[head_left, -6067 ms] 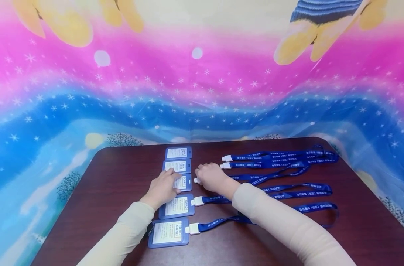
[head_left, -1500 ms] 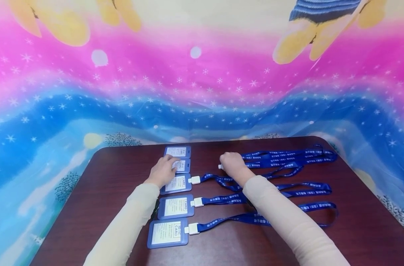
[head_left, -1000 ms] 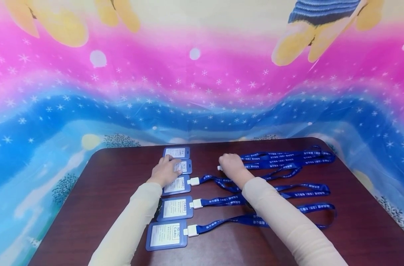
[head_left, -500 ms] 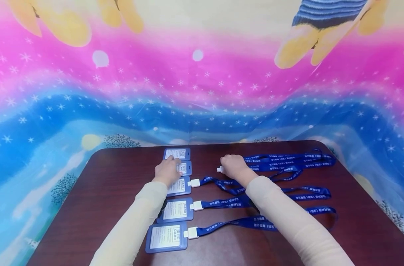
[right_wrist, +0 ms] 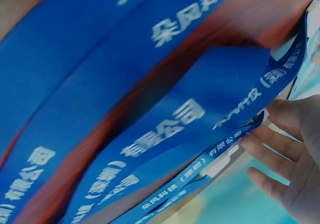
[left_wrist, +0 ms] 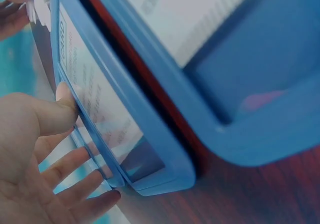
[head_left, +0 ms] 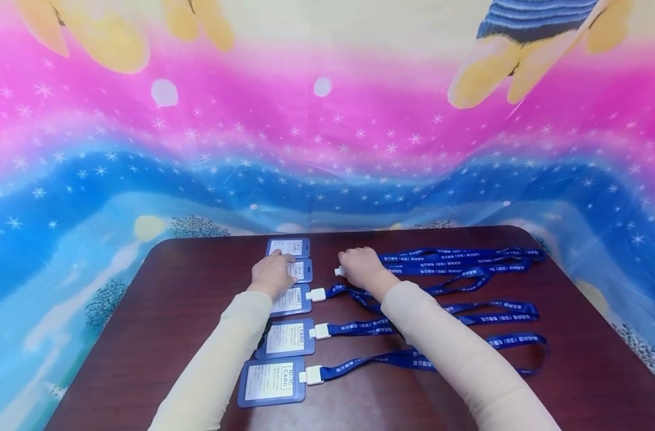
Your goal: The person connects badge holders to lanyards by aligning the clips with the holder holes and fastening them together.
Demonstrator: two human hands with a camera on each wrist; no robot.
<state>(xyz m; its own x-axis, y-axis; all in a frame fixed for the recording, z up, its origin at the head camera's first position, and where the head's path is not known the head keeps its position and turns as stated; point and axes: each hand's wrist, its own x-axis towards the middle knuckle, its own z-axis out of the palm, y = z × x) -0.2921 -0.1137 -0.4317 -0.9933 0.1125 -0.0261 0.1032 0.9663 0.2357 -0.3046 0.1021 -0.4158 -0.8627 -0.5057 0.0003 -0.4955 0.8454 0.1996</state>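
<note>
My left hand [head_left: 272,274] lies over the second blue ID card holder [head_left: 303,271] from the back, thumb at its near edge and fingers at its far edge. In the left wrist view the thumb [left_wrist: 64,103] bends against a holder's edge. My right hand [head_left: 364,267] pinches a white lanyard clip [head_left: 339,272], which pokes out left of the fingers, short of that holder's slotted end. Its blue strap [head_left: 414,271] trails right across the table. Behind my left hand lies the rearmost card holder [head_left: 288,247], with no clip in its slot.
Three nearer card holders, among them the frontmost [head_left: 272,383], have white clips [head_left: 314,375] at their slots and blue lanyards [head_left: 414,359] stretching right. Other blue straps [head_left: 500,254] overlap at the back right. The dark red table [head_left: 187,299] ends at a printed backdrop [head_left: 284,149].
My left hand has moved from the third holder to the second. My right hand left the third holder's clip, now at that holder's slot, took a farther clip and drew it left.
</note>
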